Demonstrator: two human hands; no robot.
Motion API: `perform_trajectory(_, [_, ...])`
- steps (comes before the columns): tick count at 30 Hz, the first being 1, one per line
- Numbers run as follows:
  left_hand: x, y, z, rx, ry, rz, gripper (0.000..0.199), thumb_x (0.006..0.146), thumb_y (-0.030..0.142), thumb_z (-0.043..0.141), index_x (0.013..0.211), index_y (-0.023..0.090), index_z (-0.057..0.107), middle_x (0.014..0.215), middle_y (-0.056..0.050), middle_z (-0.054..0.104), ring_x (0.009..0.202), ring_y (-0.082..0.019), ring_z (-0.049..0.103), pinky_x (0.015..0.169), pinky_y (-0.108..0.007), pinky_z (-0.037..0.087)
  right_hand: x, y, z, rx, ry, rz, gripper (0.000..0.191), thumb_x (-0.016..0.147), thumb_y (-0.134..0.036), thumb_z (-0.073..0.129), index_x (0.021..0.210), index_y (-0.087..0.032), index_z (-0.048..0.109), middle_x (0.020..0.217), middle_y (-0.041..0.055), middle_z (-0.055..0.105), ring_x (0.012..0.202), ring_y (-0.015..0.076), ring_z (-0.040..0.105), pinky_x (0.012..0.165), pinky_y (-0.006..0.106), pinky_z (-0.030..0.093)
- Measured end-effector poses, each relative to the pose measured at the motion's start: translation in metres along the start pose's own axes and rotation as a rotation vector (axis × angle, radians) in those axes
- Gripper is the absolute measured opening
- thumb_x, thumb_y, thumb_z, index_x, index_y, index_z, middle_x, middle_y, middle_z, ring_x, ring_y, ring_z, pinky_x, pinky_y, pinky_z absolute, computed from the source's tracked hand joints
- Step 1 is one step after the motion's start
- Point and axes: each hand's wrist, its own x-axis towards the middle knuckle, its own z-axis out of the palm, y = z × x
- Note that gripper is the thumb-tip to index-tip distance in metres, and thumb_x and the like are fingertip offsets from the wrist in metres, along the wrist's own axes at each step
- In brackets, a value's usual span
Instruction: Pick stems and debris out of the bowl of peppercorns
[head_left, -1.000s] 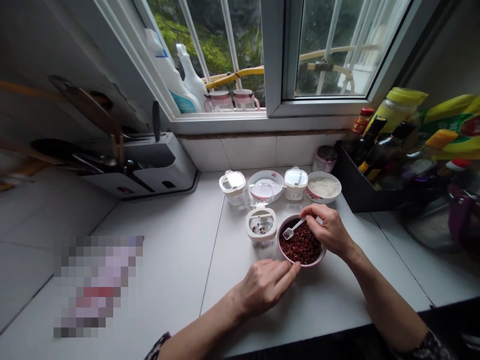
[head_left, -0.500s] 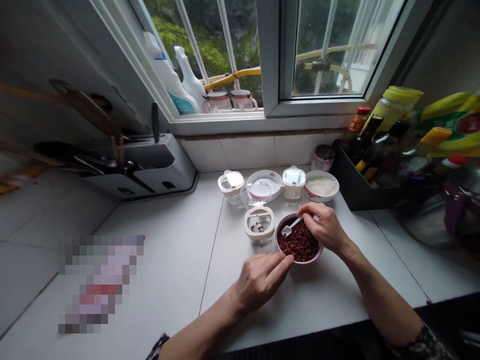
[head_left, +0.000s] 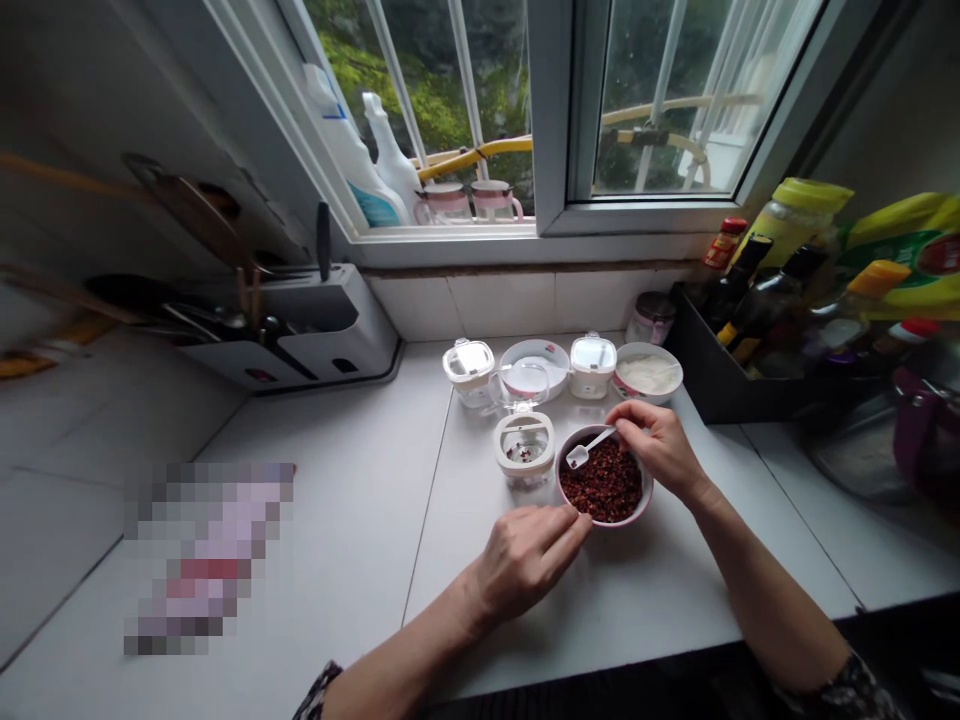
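Observation:
Between the thumb and fingers of my right hand [head_left: 654, 445] is the handle of a small white spoon [head_left: 589, 448]. The spoon's head is over the far left part of a bowl [head_left: 646, 500], with a few dark bits in it. Dark red dried peppercorns [head_left: 607, 485] fill much of this bowl. My left hand [head_left: 529, 555] has its fingers closed on the bowl's near left rim. Just left of the bowl stands a clear seasoning jar [head_left: 525, 450] with a white collar. Its transparent lid is flipped up, and a few peppercorns lie inside.
Behind are two lidded seasoning jars, one left [head_left: 468, 372] and one right [head_left: 592, 365], a bowl of white grains [head_left: 534, 375] and a bowl of white powder [head_left: 649, 372]. A black box of bottles [head_left: 720, 385] stands right, a grey utensil holder [head_left: 330, 330] left. A blurred-out item [head_left: 214, 555] lies at left.
The spoon's handle has swung lower and its head has shifted slightly within the bowl's outline. The whole view has moved a little. My left hand stays on the rim.

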Motion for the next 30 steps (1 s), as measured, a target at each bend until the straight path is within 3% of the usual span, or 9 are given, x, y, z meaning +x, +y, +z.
perform_trajectory(4, [0.001, 0.0, 0.0, 0.008, -0.009, -0.005, 0.017, 0.097, 0.009, 0.047, 0.102, 0.009, 0.063, 0.083, -0.008, 0.071, 0.066, -0.013, 0.066, 0.056, -0.022, 0.052, 0.001, -0.003, -0.002, 0.214, 0.024, 0.076, 0.013, 0.074, -0.027, 0.057, 0.074, -0.017, 0.066, 0.055, -0.0027, 0.058, 0.05, 0.0125, 0.054, 0.053, 0.026, 0.044])
perform_trajectory(9, [0.0, 0.0, 0.0, 0.008, -0.007, 0.004, 0.017, 0.097, 0.009, 0.047, 0.102, 0.008, 0.063, 0.083, -0.008, 0.071, 0.066, -0.013, 0.066, 0.055, -0.022, 0.052, -0.009, -0.012, 0.011, 0.238, 0.116, -0.043, 0.015, 0.083, -0.03, 0.061, 0.086, -0.017, 0.069, 0.063, 0.0, 0.064, 0.059, 0.0144, 0.061, 0.061, 0.028, 0.051])
perform_trajectory(11, [0.0, 0.0, 0.0, 0.013, -0.014, 0.004, 0.017, 0.096, 0.009, 0.047, 0.102, 0.008, 0.063, 0.082, -0.008, 0.07, 0.066, -0.013, 0.066, 0.055, -0.022, 0.052, -0.014, -0.014, 0.018, 0.138, 0.147, -0.169, 0.014, 0.088, -0.027, 0.059, 0.091, -0.018, 0.069, 0.071, 0.0022, 0.068, 0.066, 0.016, 0.065, 0.065, 0.03, 0.053])
perform_trajectory(16, [0.002, 0.0, -0.001, 0.029, -0.014, 0.005, 0.018, 0.097, 0.009, 0.047, 0.098, 0.008, 0.064, 0.079, -0.008, 0.07, 0.063, -0.014, 0.065, 0.053, -0.022, 0.051, -0.021, -0.014, 0.029, -0.217, 0.11, -0.718, 0.025, 0.09, -0.008, 0.048, 0.099, -0.02, 0.068, 0.088, 0.0057, 0.073, 0.082, 0.0182, 0.068, 0.091, 0.042, 0.05])
perform_trajectory(18, [0.003, 0.0, -0.001, 0.021, -0.01, 0.004, 0.018, 0.097, 0.009, 0.046, 0.098, 0.008, 0.064, 0.079, -0.008, 0.07, 0.063, -0.014, 0.065, 0.052, -0.022, 0.051, -0.021, -0.014, 0.027, -0.279, 0.09, -0.815, 0.029, 0.089, -0.006, 0.046, 0.103, -0.02, 0.067, 0.088, 0.0056, 0.073, 0.08, 0.0175, 0.068, 0.094, 0.044, 0.048])
perform_trajectory(20, [0.004, 0.0, -0.002, 0.013, -0.013, 0.006, 0.018, 0.097, 0.009, 0.046, 0.098, 0.007, 0.063, 0.079, -0.008, 0.07, 0.063, -0.014, 0.065, 0.052, -0.023, 0.051, -0.02, -0.016, 0.022, -0.29, 0.121, -0.798, 0.027, 0.088, -0.006, 0.048, 0.102, -0.02, 0.066, 0.087, 0.0051, 0.072, 0.08, 0.0178, 0.068, 0.093, 0.044, 0.049])
perform_trajectory(24, [0.004, 0.0, -0.002, 0.013, -0.012, 0.003, 0.018, 0.098, 0.008, 0.045, 0.099, 0.008, 0.063, 0.079, -0.008, 0.07, 0.064, -0.013, 0.066, 0.054, -0.022, 0.053, -0.015, -0.017, 0.007, -0.287, 0.224, -0.587, 0.016, 0.086, -0.01, 0.052, 0.085, -0.02, 0.064, 0.079, 0.0043, 0.069, 0.078, 0.0198, 0.064, 0.078, 0.036, 0.051])
perform_trajectory(30, [0.0, 0.0, 0.0, 0.005, -0.017, 0.004, 0.015, 0.096, 0.008, 0.049, 0.103, 0.008, 0.063, 0.083, -0.009, 0.071, 0.067, -0.014, 0.068, 0.057, -0.022, 0.055, -0.008, -0.01, 0.002, -0.423, 0.079, -0.436, 0.018, 0.081, -0.009, 0.048, 0.074, -0.02, 0.061, 0.072, 0.0028, 0.069, 0.071, 0.0188, 0.063, 0.077, 0.034, 0.046])
